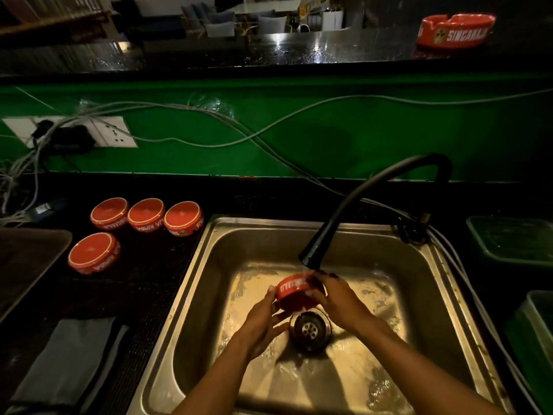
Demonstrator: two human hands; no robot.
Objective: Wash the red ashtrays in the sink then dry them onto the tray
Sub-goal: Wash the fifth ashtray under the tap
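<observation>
Dim bar counter, green wall behind, steel sink (209, 265) set in black worktop. Both hands hold one red ashtray (294, 292) over the drain (309, 329), under the black faucet (311, 260); it is tilted on edge, side lettering facing the camera. Left hand (263, 319) cups its left side, right hand (335, 298) grips its right. Four ashtrays (146, 214) lie upside down on the counter left of the sink, a brown tray (27, 259) beyond them, a grey cloth (68, 360) near. Another ashtray (456, 29) sits upright on the upper ledge.

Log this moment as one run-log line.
step: rinsing | ashtray under faucet, over sink | left hand and right hand hold it | four ashtrays upside down on counter
</observation>
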